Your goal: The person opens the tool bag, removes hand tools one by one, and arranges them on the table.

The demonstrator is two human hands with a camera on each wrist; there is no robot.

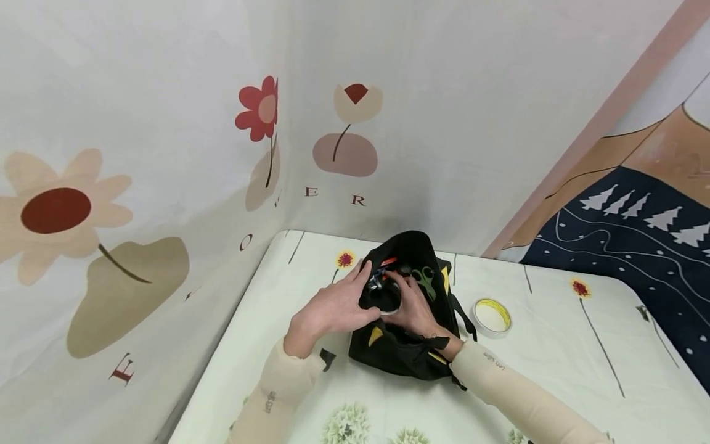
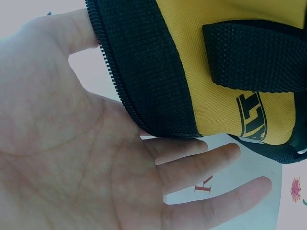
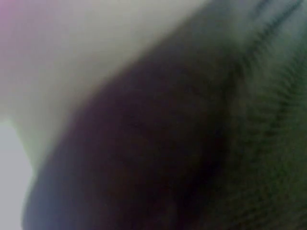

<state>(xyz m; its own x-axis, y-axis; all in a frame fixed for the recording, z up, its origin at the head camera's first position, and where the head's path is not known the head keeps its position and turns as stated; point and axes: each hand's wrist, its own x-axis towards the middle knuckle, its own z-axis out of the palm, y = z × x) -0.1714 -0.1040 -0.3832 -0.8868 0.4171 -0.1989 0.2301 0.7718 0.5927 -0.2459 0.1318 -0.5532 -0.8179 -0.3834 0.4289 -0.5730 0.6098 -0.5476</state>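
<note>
A black and yellow tool bag [image 1: 399, 361] stands unzipped on the table. My right hand [image 1: 413, 308] reaches into its mouth, fingers curved round a ring with a pale edge, which looks like a roll of tape [image 1: 390, 312]. My left hand [image 1: 338, 305] spreads at the left rim. In the left wrist view its thumb and index finger pass behind the zipped edge [image 2: 115, 72], and the other fingers are straight. Inside the bag lie green-handled scissors [image 1: 426, 283] and a red item [image 1: 389, 262]. The right wrist view is dark and blurred.
A white tape roll [image 1: 492, 333] with a yellow inner ring lies on the table right of the bag. A black strap [image 1: 465, 317] hangs off the bag's right side. Printed fabric walls [image 1: 432, 123] rise behind and to the left of the flowered tablecloth [image 1: 543, 370].
</note>
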